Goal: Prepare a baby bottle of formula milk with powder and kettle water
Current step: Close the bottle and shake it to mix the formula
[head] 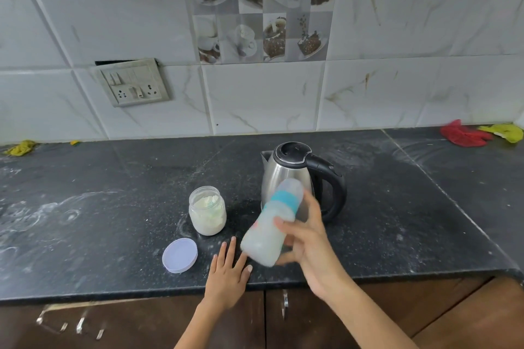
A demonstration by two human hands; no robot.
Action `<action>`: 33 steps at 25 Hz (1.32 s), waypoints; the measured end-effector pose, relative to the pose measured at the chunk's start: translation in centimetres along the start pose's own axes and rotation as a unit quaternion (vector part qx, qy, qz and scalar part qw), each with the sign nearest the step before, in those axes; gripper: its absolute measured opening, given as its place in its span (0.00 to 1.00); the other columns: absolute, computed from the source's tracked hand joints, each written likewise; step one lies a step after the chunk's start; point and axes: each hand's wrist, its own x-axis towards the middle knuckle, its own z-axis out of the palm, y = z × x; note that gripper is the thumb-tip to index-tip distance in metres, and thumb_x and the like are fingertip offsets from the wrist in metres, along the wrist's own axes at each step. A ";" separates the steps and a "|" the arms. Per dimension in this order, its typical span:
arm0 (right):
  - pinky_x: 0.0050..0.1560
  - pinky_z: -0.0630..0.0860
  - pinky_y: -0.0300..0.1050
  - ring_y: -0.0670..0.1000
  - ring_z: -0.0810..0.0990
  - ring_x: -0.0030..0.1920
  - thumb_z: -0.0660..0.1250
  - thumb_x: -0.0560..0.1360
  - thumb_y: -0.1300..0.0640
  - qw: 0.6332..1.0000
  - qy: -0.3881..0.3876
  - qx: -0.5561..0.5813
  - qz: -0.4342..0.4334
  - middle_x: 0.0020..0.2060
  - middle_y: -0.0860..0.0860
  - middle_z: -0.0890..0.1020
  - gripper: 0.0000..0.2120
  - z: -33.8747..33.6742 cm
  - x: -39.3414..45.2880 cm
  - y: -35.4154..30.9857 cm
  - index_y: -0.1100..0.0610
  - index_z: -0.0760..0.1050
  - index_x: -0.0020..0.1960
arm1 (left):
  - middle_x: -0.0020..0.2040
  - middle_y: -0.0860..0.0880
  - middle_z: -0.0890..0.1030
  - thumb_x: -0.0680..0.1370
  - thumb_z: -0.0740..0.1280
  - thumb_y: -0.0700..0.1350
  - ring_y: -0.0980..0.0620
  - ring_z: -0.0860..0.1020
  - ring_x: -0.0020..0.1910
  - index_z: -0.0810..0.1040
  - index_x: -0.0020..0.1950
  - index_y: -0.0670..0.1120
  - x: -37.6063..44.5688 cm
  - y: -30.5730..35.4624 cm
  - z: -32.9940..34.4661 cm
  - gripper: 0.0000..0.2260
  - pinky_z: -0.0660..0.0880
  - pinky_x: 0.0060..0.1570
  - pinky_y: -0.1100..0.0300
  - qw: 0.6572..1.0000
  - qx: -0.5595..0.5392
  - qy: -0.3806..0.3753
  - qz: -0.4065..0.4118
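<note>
My right hand (307, 238) grips a baby bottle (272, 224) with a teal collar and clear cap, tilted with its top pointing up and to the right; it is blurred and holds milky white liquid. The bottle is in the air in front of the steel kettle (286, 176), whose black lid is closed and handle points right. My left hand (228, 272) lies flat on the black counter (113, 221), fingers spread, holding nothing. An open glass jar of white powder (207, 211) stands left of the kettle. Its pale lid (179, 255) lies in front of it.
The counter is dusted with white powder streaks. Red and yellow cloths (479, 134) lie at the back right, another yellow scrap (21, 148) at the back left. A wall socket panel (133, 83) sits on the tiled wall. Brown cabinet doors (397, 317) are below the counter edge.
</note>
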 end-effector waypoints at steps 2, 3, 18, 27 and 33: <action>0.39 0.82 0.59 0.61 0.83 0.54 0.73 0.70 0.60 0.995 0.069 0.068 -0.026 0.63 0.55 0.78 0.35 -0.7 1.0 -1.0 0.40 0.63 0.71 | 0.61 0.48 0.80 0.82 0.39 0.55 0.44 0.73 0.62 0.69 0.66 0.55 -0.2 0.3 -0.5 0.23 0.79 0.47 0.52 1.000 -0.009 0.019 -0.002; 0.40 0.82 0.60 0.61 0.83 0.54 0.72 0.70 0.59 0.995 0.073 0.070 -0.021 0.63 0.56 0.78 0.35 -0.6 0.9 -1.2 0.39 0.63 0.71 | 0.61 0.48 0.80 0.82 0.39 0.55 0.45 0.71 0.62 0.68 0.66 0.54 0.0 0.3 -0.4 0.23 0.79 0.47 0.52 1.000 0.003 0.027 -0.009; 0.42 0.82 0.63 0.60 0.83 0.55 0.71 0.74 0.63 0.997 0.061 0.037 -0.016 0.61 0.52 0.78 0.33 -0.3 2.1 -0.9 0.37 0.62 0.69 | 0.63 0.48 0.79 0.82 0.39 0.55 0.46 0.67 0.63 0.68 0.66 0.54 0.0 0.2 0.1 0.22 0.78 0.52 0.52 0.998 0.018 0.050 0.012; 0.42 0.82 0.62 0.59 0.84 0.55 0.72 0.68 0.59 0.997 0.015 0.070 -0.002 0.60 0.53 0.80 0.33 -0.3 1.5 -0.9 0.39 0.66 0.68 | 0.65 0.46 0.77 0.81 0.36 0.57 0.42 0.76 0.62 0.75 0.64 0.53 -0.1 0.6 -0.3 0.30 0.76 0.54 0.48 0.996 0.048 0.075 0.004; 0.38 0.83 0.56 0.59 0.84 0.53 0.71 0.72 0.57 0.986 -0.004 0.166 -0.011 0.63 0.57 0.79 0.30 -1.0 2.3 -1.3 0.49 0.67 0.72 | 0.61 0.45 0.80 0.82 0.39 0.56 0.42 0.80 0.57 0.75 0.64 0.52 0.1 0.8 -0.1 0.27 0.79 0.48 0.49 0.999 0.028 0.044 0.007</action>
